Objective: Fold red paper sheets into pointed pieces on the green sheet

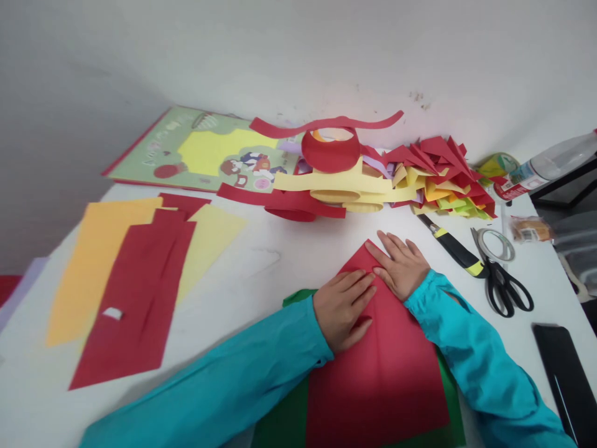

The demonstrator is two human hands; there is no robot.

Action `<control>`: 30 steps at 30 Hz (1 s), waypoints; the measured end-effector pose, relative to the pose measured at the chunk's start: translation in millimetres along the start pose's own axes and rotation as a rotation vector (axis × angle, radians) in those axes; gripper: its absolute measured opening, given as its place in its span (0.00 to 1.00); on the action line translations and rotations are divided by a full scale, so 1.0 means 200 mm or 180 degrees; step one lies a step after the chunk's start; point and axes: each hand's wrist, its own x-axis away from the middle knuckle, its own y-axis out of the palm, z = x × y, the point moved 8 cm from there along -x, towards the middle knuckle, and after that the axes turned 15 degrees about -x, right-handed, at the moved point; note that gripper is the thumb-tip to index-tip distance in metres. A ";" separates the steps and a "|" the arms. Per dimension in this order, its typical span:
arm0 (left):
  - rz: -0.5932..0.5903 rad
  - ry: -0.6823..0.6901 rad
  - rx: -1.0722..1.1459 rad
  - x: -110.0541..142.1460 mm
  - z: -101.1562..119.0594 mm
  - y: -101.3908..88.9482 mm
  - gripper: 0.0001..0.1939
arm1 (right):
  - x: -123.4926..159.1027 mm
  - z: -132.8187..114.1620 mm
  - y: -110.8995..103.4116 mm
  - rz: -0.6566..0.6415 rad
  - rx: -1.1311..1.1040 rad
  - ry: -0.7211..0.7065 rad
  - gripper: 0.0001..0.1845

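Observation:
A sheet of red paper (pixel 380 386) lies in front of me, its far end folded to a point, with a crease running down its middle. Beneath it, green paper or a green mat (pixel 280 410) shows on both sides. My left hand (pixel 342 310) rests flat on the red sheet, fingers slightly apart, over the left side of the folded end. Close to the tip, my right hand (pixel 398 267) lies with spread fingers on the right edge of the fold. Both hands press on the paper without gripping it, and they partly hide the folds.
Cut red (pixel 135 298) and orange sheets (pixel 88 267) lie left. Behind are a green picture board (pixel 158 149), curled paper strips (pixel 331 155) and a pile of folded paper (pixel 443 174). A cutter knife (pixel 457 249), scissors (pixel 506 289), tape roll (pixel 497 244) and black phone (pixel 566 379) lie right.

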 end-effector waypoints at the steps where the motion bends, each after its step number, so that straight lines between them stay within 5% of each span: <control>1: -0.0006 0.0008 -0.0011 0.00 0.00 0.00 0.23 | 0.00 0.00 0.00 0.0005 0.0014 0.0002 0.26; 30: -0.0097 -0.0044 -0.0122 -0.01 0.02 0.00 0.23 | -0.03 -0.06 -0.03 0.0077 0.0055 0.0263 0.27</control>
